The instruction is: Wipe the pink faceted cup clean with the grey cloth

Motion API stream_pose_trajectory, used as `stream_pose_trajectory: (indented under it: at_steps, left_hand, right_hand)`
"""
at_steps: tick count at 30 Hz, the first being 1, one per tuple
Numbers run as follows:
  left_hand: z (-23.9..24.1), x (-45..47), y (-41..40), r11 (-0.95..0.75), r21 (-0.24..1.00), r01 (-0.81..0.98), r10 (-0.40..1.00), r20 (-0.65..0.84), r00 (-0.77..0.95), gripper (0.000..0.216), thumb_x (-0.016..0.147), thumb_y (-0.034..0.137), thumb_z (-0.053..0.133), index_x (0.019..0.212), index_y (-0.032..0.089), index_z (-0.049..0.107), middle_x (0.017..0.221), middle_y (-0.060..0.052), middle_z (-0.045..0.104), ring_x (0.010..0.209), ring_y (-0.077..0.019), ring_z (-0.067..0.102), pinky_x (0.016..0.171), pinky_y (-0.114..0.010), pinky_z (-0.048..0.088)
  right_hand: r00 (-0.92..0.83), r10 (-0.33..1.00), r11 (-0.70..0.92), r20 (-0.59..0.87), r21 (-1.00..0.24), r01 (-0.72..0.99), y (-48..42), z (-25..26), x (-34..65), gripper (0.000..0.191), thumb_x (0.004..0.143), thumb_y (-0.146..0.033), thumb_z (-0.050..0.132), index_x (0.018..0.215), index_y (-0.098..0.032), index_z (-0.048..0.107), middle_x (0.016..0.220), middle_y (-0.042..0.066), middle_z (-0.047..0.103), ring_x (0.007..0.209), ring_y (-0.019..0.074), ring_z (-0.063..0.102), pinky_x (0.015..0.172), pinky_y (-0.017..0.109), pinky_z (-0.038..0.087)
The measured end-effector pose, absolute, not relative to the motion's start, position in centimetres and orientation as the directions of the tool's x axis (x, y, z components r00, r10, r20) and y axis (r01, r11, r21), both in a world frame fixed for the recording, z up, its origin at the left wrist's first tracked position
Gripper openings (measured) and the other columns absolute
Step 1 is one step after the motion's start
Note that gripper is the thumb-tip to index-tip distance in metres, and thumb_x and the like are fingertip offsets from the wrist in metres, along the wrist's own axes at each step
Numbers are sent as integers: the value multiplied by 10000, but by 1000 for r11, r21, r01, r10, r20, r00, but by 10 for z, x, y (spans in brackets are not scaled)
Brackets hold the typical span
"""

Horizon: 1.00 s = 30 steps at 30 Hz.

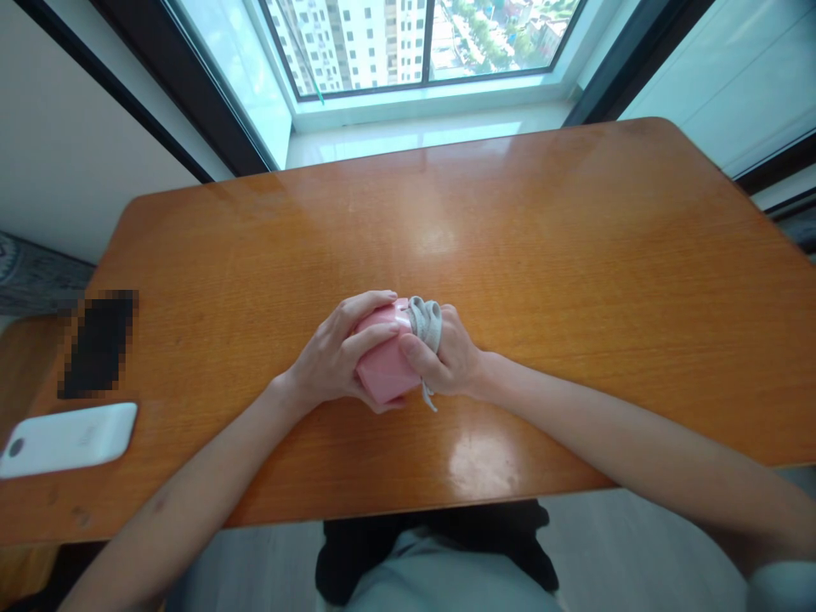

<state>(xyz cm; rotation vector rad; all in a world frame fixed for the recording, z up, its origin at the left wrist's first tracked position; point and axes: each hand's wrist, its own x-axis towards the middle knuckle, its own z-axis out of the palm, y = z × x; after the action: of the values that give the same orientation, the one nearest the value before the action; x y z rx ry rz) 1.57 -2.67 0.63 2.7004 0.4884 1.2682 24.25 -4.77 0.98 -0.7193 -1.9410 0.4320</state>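
A small pink boxy object [384, 367] sits between both my hands near the middle of the wooden table [541, 255]. My left hand [335, 353] wraps its fingers over the top and left side of it. My right hand [450, 357] is closed around a coiled white cord [428, 320] that lies against the pink object's upper right, with the thumb pressed on the pink surface. A loose end of the cord hangs below my right hand. Much of the pink object is hidden by my fingers.
A white power bank [69, 439] lies flat at the table's left front. Behind it is a dark blurred-out rectangle [99, 342]. A large window [408, 42] runs along the far side of the table.
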Motion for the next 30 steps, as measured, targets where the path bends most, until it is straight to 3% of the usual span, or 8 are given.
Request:
stream_pose_trajectory:
  at_steps: [3,7,11,14,20,23,27,30]
  left_hand:
    - [4,17,-27,-933,311,180,356,727,587,1143,700,764,976,1615,273,501,1555,-198,598,1377,-379,689,1096,-563,678]
    - [1,23,-28,-849,525,65,473,698,537,1157,698,811,938,1621,268,501,1492,-186,621,1342,-384,686,1095,-587,654]
    - [1,27,-32,-652,759,4,641,548,538,1028,819,880,769,1576,238,505,1324,-154,685,1126,-346,740,919,-540,664]
    - [1,27,-33,-564,826,-2,686,470,556,1031,827,895,741,1569,223,498,1307,-150,686,1052,-323,743,847,-495,649]
    - [-2,29,-29,-764,645,-19,559,676,481,1015,850,831,772,1630,251,480,1498,-183,620,1393,-397,630,1142,-631,582]
    - [-2,27,-29,-842,539,12,482,744,463,1040,856,844,771,1669,281,452,1579,-183,575,1464,-399,605,1157,-634,596]
    - [3,16,-24,-944,316,98,311,746,589,1188,727,921,849,1666,313,449,1667,-188,526,1452,-416,652,1146,-624,621]
    - [7,9,-19,-977,150,151,213,725,655,1093,721,880,894,1596,366,488,1729,-158,493,1492,-413,638,1172,-618,609]
  right_hand:
    - [-342,611,791,714,-530,305,-47,8,242,563,1159,-476,386,669,-232,516,582,-24,515,528,128,456,529,300,322]
    - [-330,557,828,762,-477,296,-50,5,241,625,1162,-518,365,624,-230,501,536,-32,466,477,117,397,485,294,289]
    - [-356,555,827,752,-453,332,-52,8,241,628,1145,-530,407,626,-212,561,523,-26,500,461,110,409,463,281,286]
    - [-374,562,820,737,-439,367,-52,11,241,619,1134,-508,427,618,-204,582,524,-19,521,460,108,425,458,275,285]
    - [-357,573,813,738,-459,358,-52,14,240,564,1115,-449,443,608,-215,525,518,-41,463,450,95,365,455,272,266]
    - [-345,580,810,738,-480,337,-52,13,240,543,1105,-420,470,599,-222,478,516,-49,445,458,91,348,463,273,258]
    - [-336,586,808,738,-499,313,-52,12,239,518,1095,-389,490,605,-227,450,519,-58,409,472,94,337,476,281,247]
    - [-334,603,797,725,-521,306,-51,11,239,502,1096,-391,488,622,-230,452,534,-62,404,479,95,336,487,285,251]
